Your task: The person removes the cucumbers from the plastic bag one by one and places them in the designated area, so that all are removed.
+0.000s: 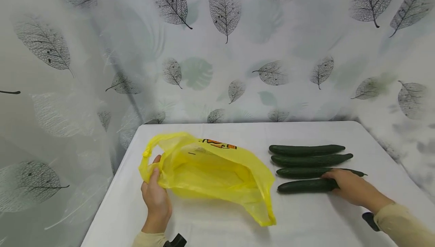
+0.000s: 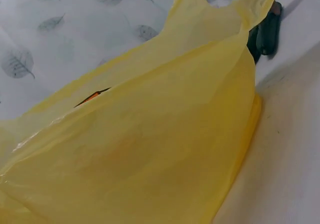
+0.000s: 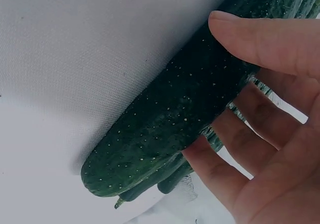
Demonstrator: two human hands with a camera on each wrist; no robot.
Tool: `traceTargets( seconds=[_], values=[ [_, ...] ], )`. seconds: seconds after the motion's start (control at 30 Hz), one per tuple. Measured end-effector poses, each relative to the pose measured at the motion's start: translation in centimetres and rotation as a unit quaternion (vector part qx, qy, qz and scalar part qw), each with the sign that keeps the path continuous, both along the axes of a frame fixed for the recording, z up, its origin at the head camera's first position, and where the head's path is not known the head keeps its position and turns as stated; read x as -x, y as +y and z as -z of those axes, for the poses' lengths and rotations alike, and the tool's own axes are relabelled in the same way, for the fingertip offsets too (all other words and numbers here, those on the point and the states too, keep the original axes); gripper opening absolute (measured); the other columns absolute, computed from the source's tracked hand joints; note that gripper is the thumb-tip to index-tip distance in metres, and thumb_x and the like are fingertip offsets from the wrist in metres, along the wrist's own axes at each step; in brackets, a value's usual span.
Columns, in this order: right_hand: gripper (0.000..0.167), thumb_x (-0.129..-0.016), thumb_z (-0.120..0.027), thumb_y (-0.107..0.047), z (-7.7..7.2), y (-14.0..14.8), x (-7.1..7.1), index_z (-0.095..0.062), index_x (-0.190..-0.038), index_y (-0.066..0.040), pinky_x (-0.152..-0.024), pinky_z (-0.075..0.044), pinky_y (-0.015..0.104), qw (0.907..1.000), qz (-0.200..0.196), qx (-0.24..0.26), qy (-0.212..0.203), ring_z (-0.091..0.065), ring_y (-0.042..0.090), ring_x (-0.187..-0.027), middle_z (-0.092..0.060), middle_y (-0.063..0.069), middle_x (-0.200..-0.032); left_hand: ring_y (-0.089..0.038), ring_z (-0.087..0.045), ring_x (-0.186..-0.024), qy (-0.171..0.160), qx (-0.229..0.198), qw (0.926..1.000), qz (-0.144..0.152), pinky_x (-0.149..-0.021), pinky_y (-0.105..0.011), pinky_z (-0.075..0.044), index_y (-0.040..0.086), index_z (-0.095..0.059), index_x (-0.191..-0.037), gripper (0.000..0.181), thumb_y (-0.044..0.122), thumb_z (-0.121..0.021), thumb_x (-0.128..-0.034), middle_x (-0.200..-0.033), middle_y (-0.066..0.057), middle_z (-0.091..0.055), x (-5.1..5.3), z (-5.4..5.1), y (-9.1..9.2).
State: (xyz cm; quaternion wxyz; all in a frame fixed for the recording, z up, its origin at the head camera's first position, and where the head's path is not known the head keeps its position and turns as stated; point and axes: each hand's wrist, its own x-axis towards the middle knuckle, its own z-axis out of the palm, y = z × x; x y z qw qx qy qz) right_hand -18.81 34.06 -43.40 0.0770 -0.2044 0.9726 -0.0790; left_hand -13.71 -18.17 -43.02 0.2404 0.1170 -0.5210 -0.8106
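Note:
A yellow plastic bag (image 1: 210, 171) with an orange and black print lies on its side, its mouth facing me; in the left wrist view the bag (image 2: 150, 134) fills most of the picture. My left hand (image 1: 157, 199) holds its left side by the handle, with the fingers partly behind the film. To the right, my right hand (image 1: 351, 186) grips the right end of the nearest cucumber (image 1: 304, 186). In the right wrist view thumb and fingers lie on either side of this cucumber (image 3: 150, 119), which rests on or just above the cloth.
Behind the held cucumber lie three more: a near one (image 1: 299, 172), a middle one (image 1: 310, 160) and a far one (image 1: 306, 150), roughly parallel. They rest on a white-covered table (image 1: 204, 224). A leaf-patterned curtain (image 1: 217, 54) hangs behind and at both sides.

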Motion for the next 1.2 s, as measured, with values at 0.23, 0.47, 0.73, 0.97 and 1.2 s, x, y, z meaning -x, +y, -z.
traceTargets(
  seconds=[0.23,0.47,0.73,0.97,1.2],
  values=[
    [0.038,-0.074,-0.085,-0.001,0.1,-0.9,0.2,-0.071,-0.109,0.001,-0.086,-0.053,0.058,0.9994,0.001,0.0,0.034,-0.064,0.044,-0.104,-0.068,0.018,-0.109,-0.022,-0.049,-0.133,0.019,-0.002,0.9998,-0.009,-0.107,-0.024,-0.043,-0.002,-0.048,-0.144,0.043,0.023,-0.043,-0.1096,-0.145,-0.014,-0.051,-0.6,0.3,-0.9],
    [0.037,-0.071,-0.088,-0.011,-1.2,-1.0,0.2,-0.073,-0.105,-0.004,-0.082,-0.054,0.059,0.9994,0.017,-0.001,0.029,-0.065,0.043,-0.101,-0.07,0.016,-0.107,-0.031,-0.048,-0.133,0.182,0.056,0.9815,-0.017,-0.109,-0.027,-0.04,-0.017,-0.047,-0.138,0.04,0.002,-0.05,-0.1026,-0.138,-0.023,-0.058,-1.3,-0.3,-1.5],
    [0.042,-0.086,-0.08,-0.031,-4.4,-1.7,0.9,-0.072,-0.115,-0.002,-0.082,-0.053,0.06,0.999,0.041,0.014,0.007,-0.063,0.044,-0.105,-0.069,0.016,-0.113,-0.026,-0.05,-0.136,0.226,0.065,0.9714,-0.031,-0.114,-0.027,-0.035,-0.012,-0.047,-0.143,0.047,0.008,-0.055,-0.1006,-0.139,-0.023,-0.057,-0.4,-3.9,-3.0],
    [0.052,-0.092,-0.074,-0.039,-7.9,-3.7,2.2,-0.067,-0.125,0.001,-0.081,-0.054,0.055,0.9987,0.031,0.032,0.025,-0.065,0.037,-0.105,-0.068,0.016,-0.117,-0.028,-0.05,-0.136,0.25,0.131,0.9572,-0.065,-0.117,-0.034,-0.031,-0.007,-0.056,-0.139,0.047,0.01,-0.059,-0.0946,-0.136,-0.02,-0.061,1.5,-8.5,-4.1],
    [0.059,-0.095,-0.07,-0.041,-12.4,-7.3,4.0,-0.059,-0.137,-0.003,-0.082,-0.054,0.052,0.9969,0.016,0.041,0.066,-0.064,0.032,-0.107,-0.066,0.014,-0.124,-0.027,-0.046,-0.14,0.261,0.259,0.9286,-0.05,-0.116,-0.034,-0.035,0.001,-0.054,-0.143,0.049,0.011,-0.058,-0.0954,-0.142,-0.016,-0.057,3.2,-13.8,-4.3]
  ],
)
